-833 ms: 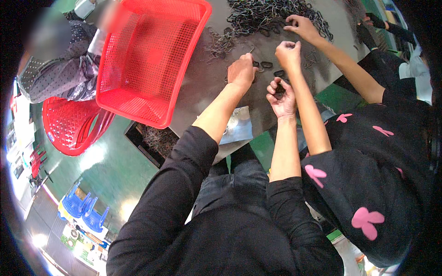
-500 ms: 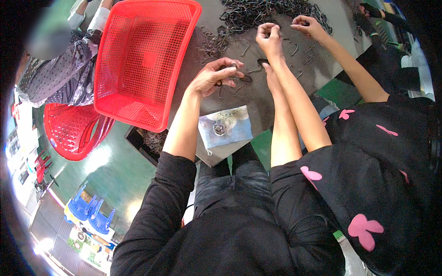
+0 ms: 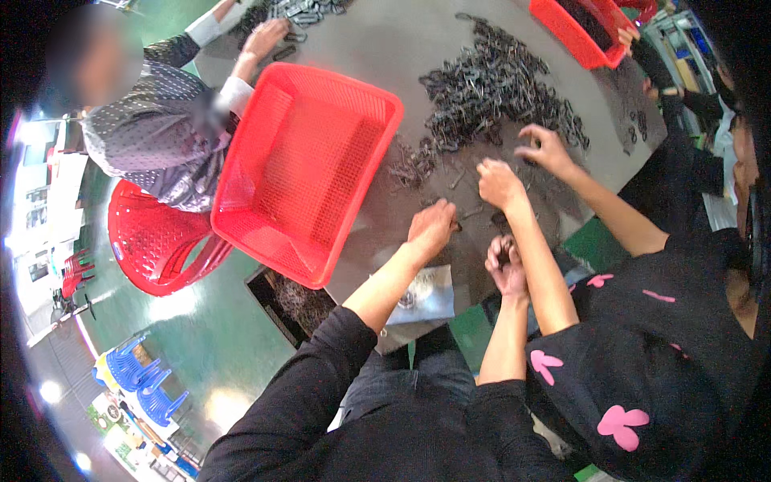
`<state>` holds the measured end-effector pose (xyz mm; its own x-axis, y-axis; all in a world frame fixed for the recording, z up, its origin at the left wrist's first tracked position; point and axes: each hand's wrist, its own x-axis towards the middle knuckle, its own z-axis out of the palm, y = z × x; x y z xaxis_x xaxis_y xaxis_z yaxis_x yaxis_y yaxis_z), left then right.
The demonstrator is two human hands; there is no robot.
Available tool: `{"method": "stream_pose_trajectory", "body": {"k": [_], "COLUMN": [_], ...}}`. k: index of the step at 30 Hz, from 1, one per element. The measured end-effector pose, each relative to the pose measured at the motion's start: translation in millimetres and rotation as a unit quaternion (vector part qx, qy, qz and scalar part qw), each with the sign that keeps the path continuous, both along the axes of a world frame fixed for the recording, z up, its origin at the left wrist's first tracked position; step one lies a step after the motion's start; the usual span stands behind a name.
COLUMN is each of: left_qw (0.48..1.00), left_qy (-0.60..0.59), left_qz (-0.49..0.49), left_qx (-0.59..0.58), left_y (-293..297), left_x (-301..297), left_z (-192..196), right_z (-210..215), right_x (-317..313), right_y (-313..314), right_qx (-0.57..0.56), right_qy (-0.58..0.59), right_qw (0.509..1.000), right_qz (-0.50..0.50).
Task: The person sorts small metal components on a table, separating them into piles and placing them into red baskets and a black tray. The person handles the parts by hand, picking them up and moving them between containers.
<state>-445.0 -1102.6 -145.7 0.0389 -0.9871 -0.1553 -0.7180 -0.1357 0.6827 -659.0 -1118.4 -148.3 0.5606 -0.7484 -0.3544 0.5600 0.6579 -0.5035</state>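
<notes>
Reaching forward over the grey table (image 3: 418, 48), my left hand (image 3: 431, 229) rests knuckles up with its fingers curled down onto a few small dark metal clips (image 3: 474, 213) lying loose near the table's near edge; I cannot tell whether those fingers have closed on one. My right hand (image 3: 506, 265) is held up just right of it, nearer to me, fingers cupped around what looks like 1 small dark clip, though the piece is too small to be sure. Just beyond and to the right, a co-worker in a black top with pink shapes has 2 hands on the table: one fist (image 3: 499, 183) beside my left hand, the other hand (image 3: 546, 149) at the edge of the big heap of dark clips (image 3: 490, 88) spread across the far middle of the table. Left of my left hand sits a red mesh basket (image 3: 305, 169), tilted, overhanging the table's left edge. A pale plastic bag (image 3: 426, 293) lies at the near edge under my left forearm. Farther left, another person in a dotted grey top sits on a red plastic chair (image 3: 152, 249), one hand (image 3: 265, 36) on clips at the far left. Blue stools (image 3: 140, 377) stand on the green floor, near left
</notes>
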Motion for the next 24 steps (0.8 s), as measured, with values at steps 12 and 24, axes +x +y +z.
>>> {"method": "stream_pose_trajectory", "body": {"k": [12, 24], "left_qw": [0.684, 0.675], "left_qy": [0.683, 0.676], "left_qz": [0.035, 0.139], "left_qx": [0.254, 0.261], "left_y": [7.0, -0.7], "left_x": [48.7, 20.5], "left_z": [37.8, 25.9], "right_z": [-10.3, -77.0], "right_x": [-15.1, 68.5], "right_y": [2.2, -133.9], "right_qx": [0.072, 0.348], "right_qy": [-0.074, -0.626], "right_qw": [0.995, 0.645], "right_qz": [0.006, -0.266]}}
